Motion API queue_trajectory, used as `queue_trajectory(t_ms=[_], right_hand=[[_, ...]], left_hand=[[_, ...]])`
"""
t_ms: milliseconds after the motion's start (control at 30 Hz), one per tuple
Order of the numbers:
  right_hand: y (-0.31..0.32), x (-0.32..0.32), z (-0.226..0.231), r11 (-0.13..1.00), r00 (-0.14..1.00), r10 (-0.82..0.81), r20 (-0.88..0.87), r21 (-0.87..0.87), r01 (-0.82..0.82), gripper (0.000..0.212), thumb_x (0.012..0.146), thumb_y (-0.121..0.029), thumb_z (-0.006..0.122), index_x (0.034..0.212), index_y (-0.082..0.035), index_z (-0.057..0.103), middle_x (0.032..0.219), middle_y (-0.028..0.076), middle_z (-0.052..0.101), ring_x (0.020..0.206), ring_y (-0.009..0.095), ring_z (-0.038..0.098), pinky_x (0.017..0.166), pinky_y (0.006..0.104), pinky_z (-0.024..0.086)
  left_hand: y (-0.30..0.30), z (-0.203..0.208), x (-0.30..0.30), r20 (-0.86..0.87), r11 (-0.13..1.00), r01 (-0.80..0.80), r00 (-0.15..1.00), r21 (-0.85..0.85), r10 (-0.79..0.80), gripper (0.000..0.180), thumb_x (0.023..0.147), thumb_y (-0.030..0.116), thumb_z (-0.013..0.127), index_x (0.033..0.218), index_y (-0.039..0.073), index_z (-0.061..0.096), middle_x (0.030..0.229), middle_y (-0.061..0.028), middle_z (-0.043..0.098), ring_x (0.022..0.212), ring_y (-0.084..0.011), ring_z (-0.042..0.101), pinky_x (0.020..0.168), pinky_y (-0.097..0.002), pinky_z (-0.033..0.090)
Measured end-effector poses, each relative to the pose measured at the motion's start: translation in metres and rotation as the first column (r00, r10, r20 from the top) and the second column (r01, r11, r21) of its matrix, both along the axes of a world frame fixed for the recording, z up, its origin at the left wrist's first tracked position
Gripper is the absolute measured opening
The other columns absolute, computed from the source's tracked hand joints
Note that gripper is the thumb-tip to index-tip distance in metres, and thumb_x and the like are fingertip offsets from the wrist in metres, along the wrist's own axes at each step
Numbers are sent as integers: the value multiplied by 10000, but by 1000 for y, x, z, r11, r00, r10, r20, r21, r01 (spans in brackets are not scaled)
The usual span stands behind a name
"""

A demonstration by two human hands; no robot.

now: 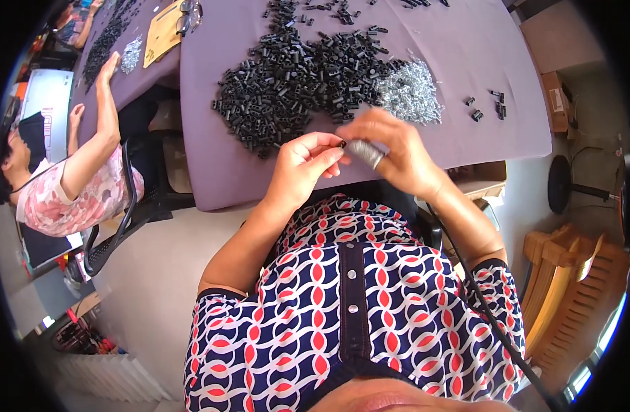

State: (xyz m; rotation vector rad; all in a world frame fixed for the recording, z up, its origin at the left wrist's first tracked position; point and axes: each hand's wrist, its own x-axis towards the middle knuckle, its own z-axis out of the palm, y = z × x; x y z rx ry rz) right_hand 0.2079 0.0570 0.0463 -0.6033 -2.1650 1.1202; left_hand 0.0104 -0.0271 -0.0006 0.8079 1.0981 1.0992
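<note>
My left hand (305, 165) is closed in a pinch on a small black plastic part (342, 144), of which only the end shows past the fingertips. Close against it on the right is my right hand (397, 151), its fingers smeared by motion, so what they hold cannot be made out. Silver-grey wrapping covers the thumb (365, 153) of that hand. Beyond both hands a big heap of small black tube-like plastic parts (294, 82) lies on the table. Touching the heap's right side is a pile of small shiny clear or silvery pieces (411, 93).
A purple-grey cloth (480, 48) covers the table. Several black parts (500, 108) lie apart at the right. Glasses (188, 17) rest by a tan sheet (162, 34) at the far left. A co-worker (75, 172) sits left beside a black chair (130, 199). Wooden furniture (569, 288) stands right.
</note>
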Motion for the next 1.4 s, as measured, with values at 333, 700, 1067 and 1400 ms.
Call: queue_trajectory(t_ms=[333, 700, 1067, 1400], right_hand=[[-6, 41, -22, 984, 970, -170, 173, -20, 176, 263, 861, 35, 671, 1119, -13, 692, 1029, 116, 655, 950, 260, 657, 779, 331, 533], [21, 5, -45, 876, 943, -220, 251, 475, 78, 489, 611, 57, 671, 1088, -43, 713, 1041, 76, 614, 929, 291, 569, 808, 387, 511], [4, 31, -31, 888, 913, -255, 319, 451, 91, 610, 606, 63, 646, 1202, -62, 689, 1308, 121, 560, 1149, 357, 543, 974, 435, 486], [-6, 58, -36, 826, 809, -443, 387, 528, 199, 513, 700, -53, 729, 1203, -152, 713, 1513, 112, 441, 1374, 372, 410, 1066, 475, 418]], left_hand=[[-10, -2, -1, 49, 996, -32, 998, -79, 36, 148, 973, 92, 633, 1077, -4, 676, 876, -69, 712, 708, -84, 617, 666, -215, 502], [-7, -2, -17, 30, 985, -142, 989, -100, 145, 187, 973, 110, 646, 1119, 0, 682, 925, -85, 732, 709, -81, 614, 655, -218, 492], [-8, -4, -22, 88, 988, -95, 990, -125, 106, 194, 960, 86, 648, 1133, 3, 678, 959, -104, 737, 721, -85, 616, 668, -221, 495], [-5, -1, -10, 24, 993, -39, 999, -113, 42, 156, 955, 81, 651, 1089, 10, 687, 897, -71, 725, 711, -76, 616, 664, -219, 497]])
